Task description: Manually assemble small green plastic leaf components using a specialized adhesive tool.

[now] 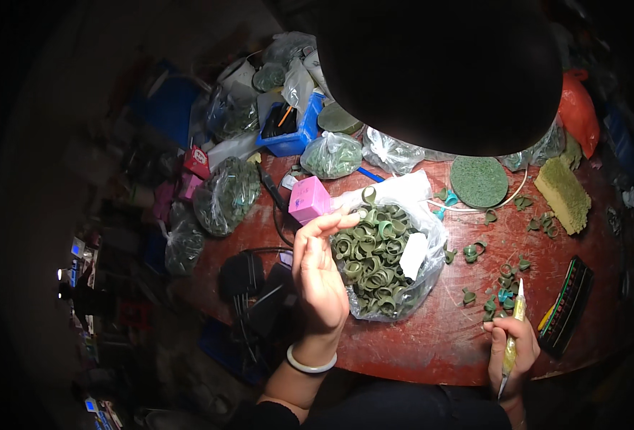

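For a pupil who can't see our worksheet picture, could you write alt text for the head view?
A person's right hand grips a yellow pen-like tool at a red table; the left hand is beside a clear bag full of green ring-shaped pieces, with loose pieces scattered nearby.

Small craft workshop, by the look of it: tabletop handwork, many like pieces. Red tabletop point(410, 358), scratched and scuffed, spans centre and right of frame. Mid-frame: clear bag point(437, 247) heaped with green ring-shaped pieces point(374, 251); more strewn loose to its right. Lower right: slim pointed tool point(515, 326) in the right hand point(517, 347). Right of centre: round speckled green pad point(479, 182); farther right, porous yellow-green block point(564, 195). Upper left: blue bin point(288, 147) among knotted plastic bags point(229, 197), greenish contents. Black cord point(272, 190) left of centre. Strong light on work area, dim surroundings. Far left: small lit blue panels point(77, 248).
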### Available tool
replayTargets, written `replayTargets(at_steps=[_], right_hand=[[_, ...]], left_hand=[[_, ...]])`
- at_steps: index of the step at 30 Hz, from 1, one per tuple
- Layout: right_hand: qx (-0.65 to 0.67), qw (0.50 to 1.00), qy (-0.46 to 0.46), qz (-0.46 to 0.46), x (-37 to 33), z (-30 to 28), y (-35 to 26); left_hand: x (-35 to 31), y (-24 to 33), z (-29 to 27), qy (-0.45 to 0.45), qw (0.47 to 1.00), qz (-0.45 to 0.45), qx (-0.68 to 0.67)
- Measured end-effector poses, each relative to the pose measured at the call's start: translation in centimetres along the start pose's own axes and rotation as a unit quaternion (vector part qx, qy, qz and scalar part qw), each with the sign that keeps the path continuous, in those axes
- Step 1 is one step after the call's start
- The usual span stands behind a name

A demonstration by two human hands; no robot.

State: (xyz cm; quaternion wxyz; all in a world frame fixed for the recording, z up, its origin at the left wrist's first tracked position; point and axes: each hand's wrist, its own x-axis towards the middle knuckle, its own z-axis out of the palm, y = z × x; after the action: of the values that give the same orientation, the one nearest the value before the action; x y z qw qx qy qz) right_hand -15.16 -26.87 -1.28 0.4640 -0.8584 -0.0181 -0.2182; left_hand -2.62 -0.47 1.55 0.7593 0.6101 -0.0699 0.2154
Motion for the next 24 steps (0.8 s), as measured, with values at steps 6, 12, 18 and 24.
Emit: replayTargets(at_steps=[6,12,18,24], right_hand=[[-0.003,0.993,-0.091,-0.077,3.5,1.4,-1.8],[0.030,0.978,-0.139,-0.155,5.2,3.5,-2.7],[0.077,0.957,-0.235,-0.154,6.2,5.2,-2.9],[0.078,0.954,-0.245,-0.154,6.2,6.5,-1.6]], left_hand=[[-2.6,1.4,-1.5,-0.101,0.965,0.098,0.220],[-9.2,3.0,-3.4,-0.052,0.978,-0.140,0.143],[-8.4,2.6,-5.7,-0.056,0.918,-0.385,0.074],[-7.0,2.0,-5.2,-0.058,0.918,-0.381,0.098]])
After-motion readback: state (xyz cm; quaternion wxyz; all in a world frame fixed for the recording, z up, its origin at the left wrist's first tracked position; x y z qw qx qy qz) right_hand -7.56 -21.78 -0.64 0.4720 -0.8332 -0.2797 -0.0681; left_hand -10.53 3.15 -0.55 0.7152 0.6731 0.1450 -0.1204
